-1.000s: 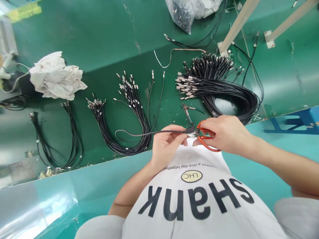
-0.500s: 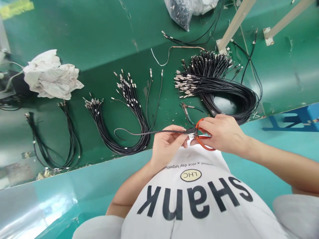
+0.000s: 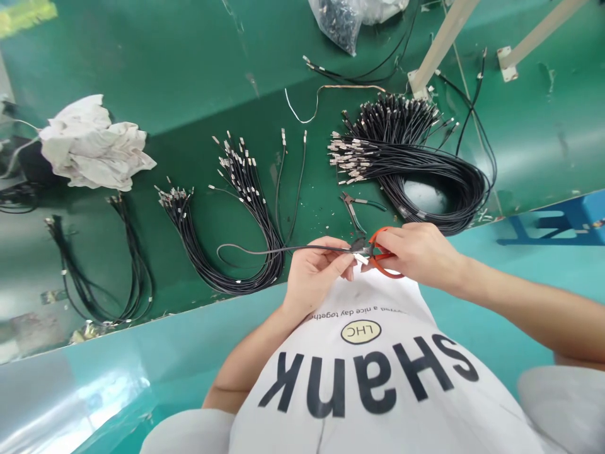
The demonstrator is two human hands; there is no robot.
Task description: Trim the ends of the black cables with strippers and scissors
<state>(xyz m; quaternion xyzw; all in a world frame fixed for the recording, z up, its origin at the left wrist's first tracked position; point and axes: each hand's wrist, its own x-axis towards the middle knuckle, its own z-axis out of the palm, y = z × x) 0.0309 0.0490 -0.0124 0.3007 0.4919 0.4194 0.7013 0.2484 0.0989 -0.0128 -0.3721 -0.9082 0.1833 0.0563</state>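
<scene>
My left hand [image 3: 319, 271] pinches a thin black cable [image 3: 265, 252] near its end, where a white tip [image 3: 361, 259] sticks out past my fingertips. The cable loops away to the left over the bench. My right hand [image 3: 420, 252] grips orange-handled scissors [image 3: 388, 273], fingers through the loops. Their dark blades [image 3: 358, 244] are right at the cable's end, beside my left fingertips. Whether the blades touch the cable is hard to make out. Green-handled cutters [image 3: 352, 211] lie just beyond the scissors on the bench.
Bundled black cables [image 3: 258, 252] curve across the bench at centre left, with a larger coil [image 3: 439, 183] at right. A smaller bundle [image 3: 137, 271] and white cloth [image 3: 97, 145] lie left. Metal posts [image 3: 442, 47] rise at the back near a plastic bag [image 3: 338, 25].
The scissors have turned slightly in my right hand, and their blades show further apart. More of the white tip shows at the cable's end. My left hand keeps its hold.
</scene>
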